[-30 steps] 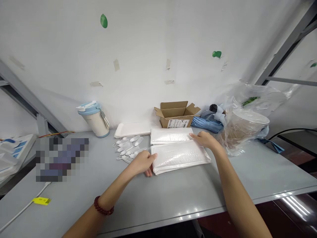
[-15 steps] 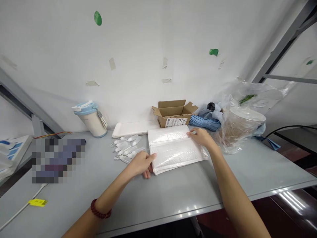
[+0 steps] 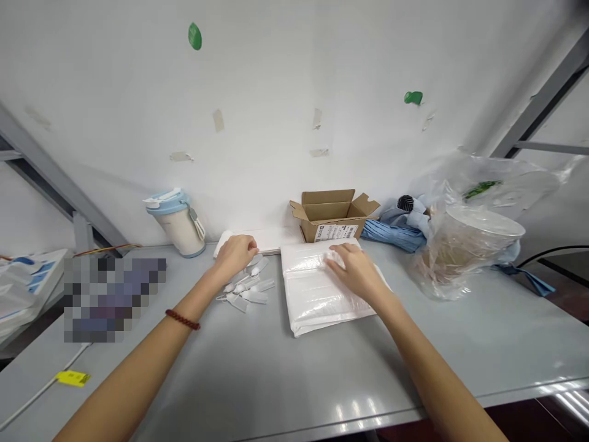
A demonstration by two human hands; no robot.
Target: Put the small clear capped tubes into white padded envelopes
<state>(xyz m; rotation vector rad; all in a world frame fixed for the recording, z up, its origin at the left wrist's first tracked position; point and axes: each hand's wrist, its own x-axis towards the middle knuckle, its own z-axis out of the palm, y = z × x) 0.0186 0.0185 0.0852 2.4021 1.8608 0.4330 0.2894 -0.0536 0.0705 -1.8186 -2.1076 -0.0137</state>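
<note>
White bubble mailers (image 3: 317,294) lie in a small pile on the grey table. On top of them rests my right hand (image 3: 356,270), its thumb and fingers apart. My left hand (image 3: 237,255) is over the far side of several small clear plastic pieces with loops (image 3: 253,296), in front of a flat white stack (image 3: 276,238). Its fingers are curled together, and what they hold, if anything, is hidden.
An open cardboard box (image 3: 334,215) stands against the wall, with blue cloth (image 3: 393,236) beside it. At the right is a plastic-wrapped tub (image 3: 478,239). A bottle (image 3: 177,224) and a cable with a yellow tag (image 3: 72,377) are at the left.
My left hand has left the mailers' near left corner and moved up and left to the plastic pieces. My right hand has shifted inward onto the mailers, and its fingers have spread.
</note>
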